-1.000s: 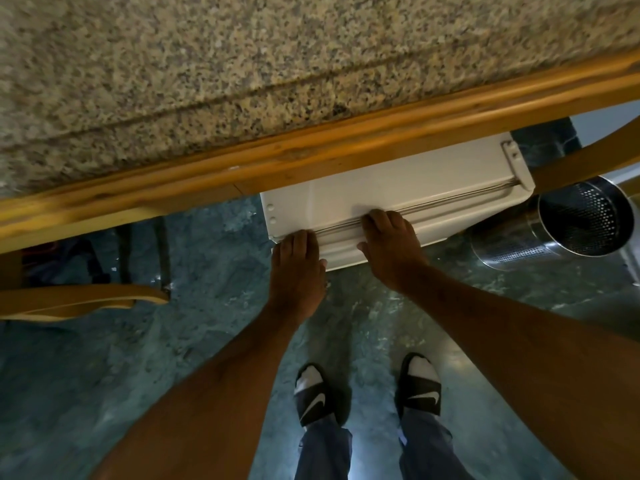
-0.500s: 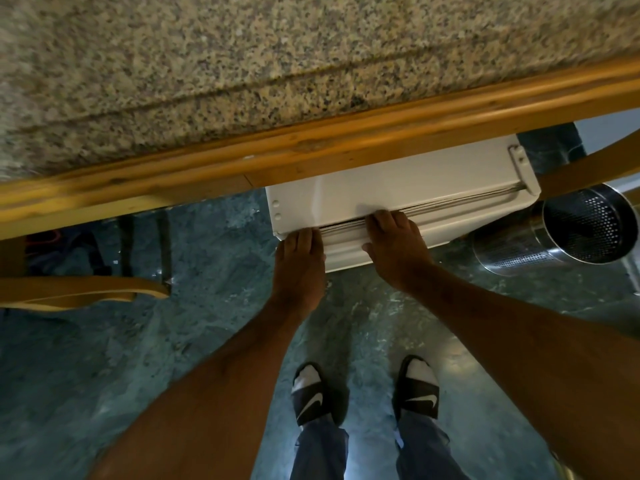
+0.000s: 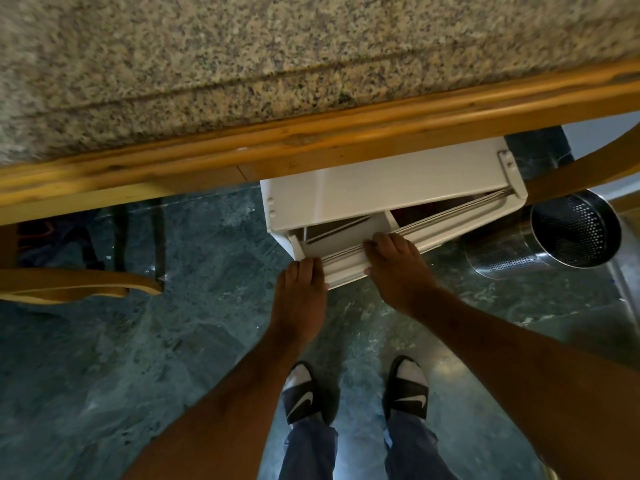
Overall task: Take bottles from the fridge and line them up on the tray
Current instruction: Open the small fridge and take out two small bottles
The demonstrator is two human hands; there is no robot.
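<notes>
Fridge (image 3: 391,188) is a small white unit tucked under the granite counter (image 3: 277,57), behind its wooden edge (image 3: 311,140), seen from above. Door (image 3: 398,251) is ajar: gap widest on the left, hinge (image 3: 506,164) on the far right. Left hand (image 3: 299,296) has fingers curled over the door's left free corner; right hand (image 3: 398,268) grips the door's top edge just beside it, fingers hooked over the gasket lip. Both are closed on the door, nothing else held. Step in hand looks like opening the fridge, so the task is at its start. No bottles visible through the gap, only a white inner shelf and something dark red further right, too hidden to identify. Tray not in view. Perforated steel bin (image 3: 568,233) sits on the floor right of the fridge, near the hinge side. Next move likely calls for swinging the door fully open toward the right, freeing one hand and crouching to reach in. Bin may limit the swing.
</notes>
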